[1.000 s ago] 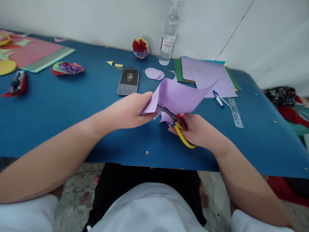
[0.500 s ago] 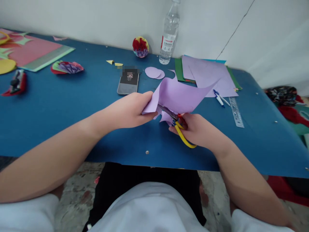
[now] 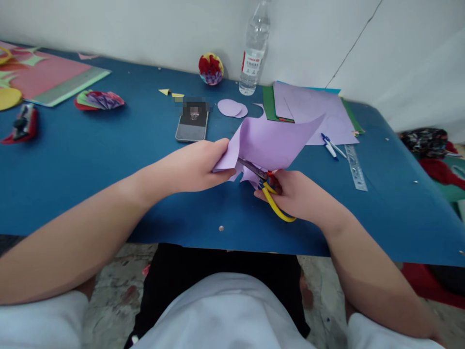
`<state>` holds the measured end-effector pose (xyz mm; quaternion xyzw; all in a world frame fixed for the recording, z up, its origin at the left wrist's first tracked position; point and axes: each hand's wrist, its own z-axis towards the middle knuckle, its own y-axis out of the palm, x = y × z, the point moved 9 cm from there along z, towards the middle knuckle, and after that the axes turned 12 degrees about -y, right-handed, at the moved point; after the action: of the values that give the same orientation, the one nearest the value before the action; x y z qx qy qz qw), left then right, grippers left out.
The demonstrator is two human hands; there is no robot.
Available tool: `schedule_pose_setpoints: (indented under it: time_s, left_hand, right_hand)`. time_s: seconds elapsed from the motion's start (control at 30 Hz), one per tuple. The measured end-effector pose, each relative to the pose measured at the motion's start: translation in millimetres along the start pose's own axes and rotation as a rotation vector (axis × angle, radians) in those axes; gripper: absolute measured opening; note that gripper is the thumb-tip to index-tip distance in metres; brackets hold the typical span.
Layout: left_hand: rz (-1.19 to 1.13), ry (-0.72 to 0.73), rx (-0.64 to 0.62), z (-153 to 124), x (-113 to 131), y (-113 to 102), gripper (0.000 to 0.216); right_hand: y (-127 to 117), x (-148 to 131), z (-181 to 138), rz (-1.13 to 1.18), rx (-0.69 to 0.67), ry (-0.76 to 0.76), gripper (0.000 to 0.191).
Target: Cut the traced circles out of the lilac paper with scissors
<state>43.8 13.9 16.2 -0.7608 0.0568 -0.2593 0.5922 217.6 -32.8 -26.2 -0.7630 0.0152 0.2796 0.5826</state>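
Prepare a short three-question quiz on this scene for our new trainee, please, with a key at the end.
1. Open question: which tool is in the right hand's grip?

2. True or false: the clear bottle stands farther from the person than the phone.

3. Fill in the blank: the left hand's grip holds a curled sheet of ____ paper.

Key:
1. Scissors.
2. True.
3. Purple.
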Motion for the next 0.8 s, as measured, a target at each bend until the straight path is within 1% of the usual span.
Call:
schedule_pose_setpoints:
  time_s: [0.5, 0.8]
  left_hand:
    - [0.035, 0.008, -0.023, 1.8, -1.2, 4.3, 0.029]
    - [0.063, -0.013, -0.043, 1.3, 0.0, 4.3, 0.028]
  right_hand:
    - [0.3, 2.4, -1.8, -0.036, -0.036, 0.039, 0.04]
    - [1.1, 1.3, -1.2, -0.048, -0.041, 0.025, 0.038]
